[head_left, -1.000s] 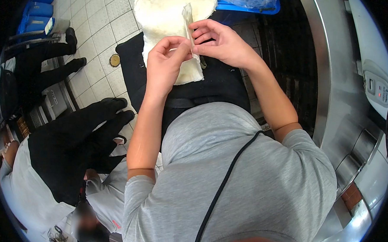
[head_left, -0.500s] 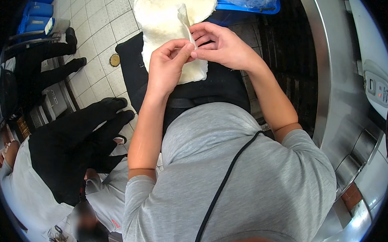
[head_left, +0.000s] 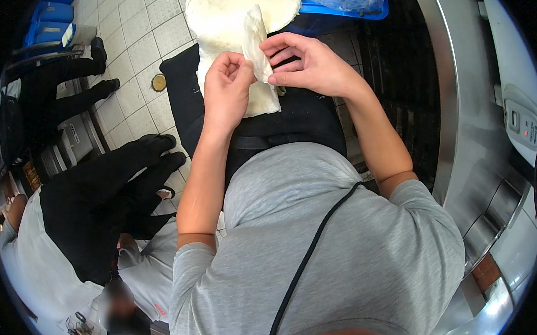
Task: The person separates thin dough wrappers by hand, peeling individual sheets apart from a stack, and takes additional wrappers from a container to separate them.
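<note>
Gap between hands: wider than half a second ago; the left tips have moved off toward nine o'clock, and the strip, narrow and nearly edge-on then, now shows a broad face.
Lap: black cloth [head_left: 306, 116], at six o'clock from the hands, under the near end of the sheets.
Sheets: pale, flat sheets [head_left: 221, 19], spread from the lap toward twelve o'clock, passing beneath the strip and the left hand.
Tray: blue rim [head_left: 347, 16], at one o'clock from the right hand, well apart from it.
Left hand [head_left: 226, 94]: thumb and forefinger together, clamped on the strip's nine-o'clock edge, low down; the strip's body lies at one o'clock from this pinch.
Right hand [head_left: 314, 64]: thumb and forefinger apart, tips at the strip's three-o'clock edge; the strip's body lies at eleven o'clock from them. Whether they bear any of it, I cannot tell.
Strip [head_left: 255, 40]: between the hands, over the sheets; long axis from just before twelve to just before six.
Lower end: close to the right thumb, nearer it than the left pinch.
</note>
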`<state>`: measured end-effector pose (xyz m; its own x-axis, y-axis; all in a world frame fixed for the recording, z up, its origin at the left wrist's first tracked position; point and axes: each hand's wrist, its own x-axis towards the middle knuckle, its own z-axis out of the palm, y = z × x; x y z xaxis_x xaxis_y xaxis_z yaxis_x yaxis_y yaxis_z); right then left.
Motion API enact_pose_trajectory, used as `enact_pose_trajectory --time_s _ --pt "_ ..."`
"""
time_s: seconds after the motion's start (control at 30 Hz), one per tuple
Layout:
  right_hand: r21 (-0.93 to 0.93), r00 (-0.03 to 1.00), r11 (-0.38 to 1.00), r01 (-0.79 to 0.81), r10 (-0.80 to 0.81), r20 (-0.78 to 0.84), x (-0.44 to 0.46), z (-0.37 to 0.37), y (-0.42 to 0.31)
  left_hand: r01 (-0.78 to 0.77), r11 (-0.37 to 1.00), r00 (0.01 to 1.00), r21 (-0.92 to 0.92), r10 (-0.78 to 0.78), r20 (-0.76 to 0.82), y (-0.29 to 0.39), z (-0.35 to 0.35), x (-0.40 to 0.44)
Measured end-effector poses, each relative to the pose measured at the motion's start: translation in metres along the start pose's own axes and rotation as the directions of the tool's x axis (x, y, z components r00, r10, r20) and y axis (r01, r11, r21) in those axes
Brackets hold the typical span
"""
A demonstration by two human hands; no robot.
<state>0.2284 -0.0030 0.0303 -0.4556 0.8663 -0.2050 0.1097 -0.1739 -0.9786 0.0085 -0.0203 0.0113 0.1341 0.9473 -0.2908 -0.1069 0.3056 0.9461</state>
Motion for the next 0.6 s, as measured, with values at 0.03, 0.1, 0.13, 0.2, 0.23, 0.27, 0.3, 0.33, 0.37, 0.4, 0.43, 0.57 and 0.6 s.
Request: enact_pose_trajectory --time_s 0.03,0.1,0.13,0.2,0.23,0.27,0.3,0.33,0.37,0.4,0.43,0.57,0.6 --pt "-0.051 1.000 0.999 -0.004 0.003 -0.021 -0.002 0.001 -0.004 0.003 0.999 1.000 -0.041 -0.004 -0.019 0.000 0.000 0.000" --pt "-0.102 0.999 0.995 -0.008 0.004 -0.042 -0.005 0.004 -0.010 0.005 0.997 0.999 -0.082 -0.008 -0.037 0.000 0.002 0.001" --pt "-0.088 0.998 0.995 -0.050 0.045 -0.053 -0.007 0.007 -0.012 -0.023 0.991 0.998 -0.132 0.016 -0.057 0.001 0.004 0.000" --pt "-0.074 0.994 0.993 -0.092 0.087 -0.062 -0.008 0.009 -0.009 -0.052 0.982 0.996 -0.183 0.038 -0.079 0.005 0.008 -0.001" --pt "-0.009 0.993 0.996 -0.084 0.083 -0.083 -0.006 0.006 -0.002 -0.054 0.961 0.998 -0.271 0.049 -0.025 0.009 0.012 -0.002" --pt "0.056 0.991 0.996 -0.075 0.080 -0.103 -0.006 0.004 0.002 -0.051 0.932 0.997 -0.358 0.065 0.028 0.012 0.014 -0.002" --pt "0.057 0.991 0.996 -0.076 0.081 -0.103 -0.007 0.002 0.001 -0.050 0.932 0.998 -0.358 0.064 0.028 0.014 0.015 -0.002" --pt "0.137 0.989 0.988 -0.067 0.084 -0.124 -0.007 -0.001 -0.002 -0.062 0.959 0.994 -0.278 0.084 0.069 0.015 0.015 -0.002" --pt "0.216 0.986 0.975 -0.056 0.089 -0.144 -0.007 -0.004 -0.005 -0.078 0.977 0.988 -0.196 0.102 0.112 0.016 0.015 -0.001" --pt "0.203 0.986 0.976 -0.072 0.101 -0.135 -0.007 -0.006 -0.007 -0.078 0.977 0.988 -0.196 0.101 0.113 0.016 0.014 -0.002" --pt "0.204 0.985 0.976 -0.073 0.102 -0.136 -0.006 -0.008 -0.004 -0.097 0.986 0.978 -0.135 0.120 0.169 0.015 0.012 -0.003" --pt "0.154 0.975 0.987 -0.037 0.070 -0.213 -0.002 -0.015 0.005 -0.427 0.837 0.888 0.342 0.318 0.332 0.015 0.004 -0.005" --pt "0.143 0.969 0.989 -0.044 0.077 -0.235 0.000 -0.017 0.006 -0.476 0.788 0.869 0.391 0.353 0.347 0.016 0.002 -0.006"
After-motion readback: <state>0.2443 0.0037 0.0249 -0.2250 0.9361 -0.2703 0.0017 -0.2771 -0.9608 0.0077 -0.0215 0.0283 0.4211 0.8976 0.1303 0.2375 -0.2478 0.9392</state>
